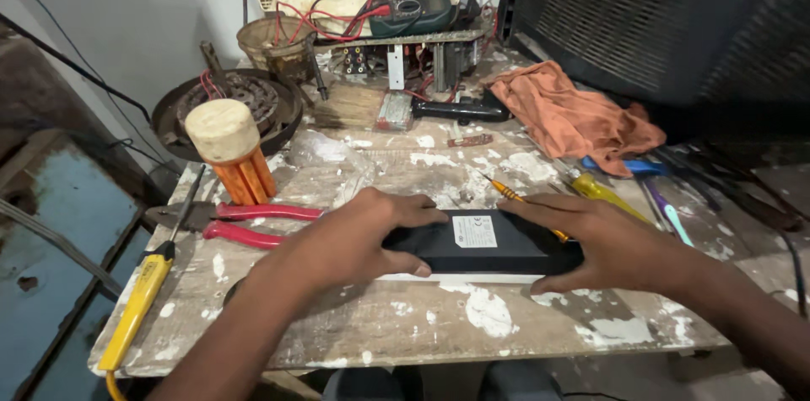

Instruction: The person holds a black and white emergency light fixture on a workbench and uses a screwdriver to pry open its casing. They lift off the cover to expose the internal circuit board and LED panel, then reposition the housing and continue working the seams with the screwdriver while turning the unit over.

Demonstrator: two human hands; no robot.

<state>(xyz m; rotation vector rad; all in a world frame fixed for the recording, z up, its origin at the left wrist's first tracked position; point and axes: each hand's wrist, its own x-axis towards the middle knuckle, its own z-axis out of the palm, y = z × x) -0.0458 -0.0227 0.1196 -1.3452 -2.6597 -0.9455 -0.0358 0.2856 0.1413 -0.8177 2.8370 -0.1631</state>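
Both forearms bare, no sleeves; left hand (359,241) & right hand (603,241) ungloved (no rings/watch visible).

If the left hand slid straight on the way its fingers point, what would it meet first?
The left hand points rightward along the black box it grips. Going on, it would probably meet the right hand clasping the other end; the box's top between them looks bare apart from a white label.

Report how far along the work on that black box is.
Done: tools are laid out, red-handled pliers at the left and screwdrivers at the right. In hand: left hand and right hand grip opposite ends of the black rectangular unit lying flat on the paint-spattered workbench. Left: its casing looks closed, nothing removed.
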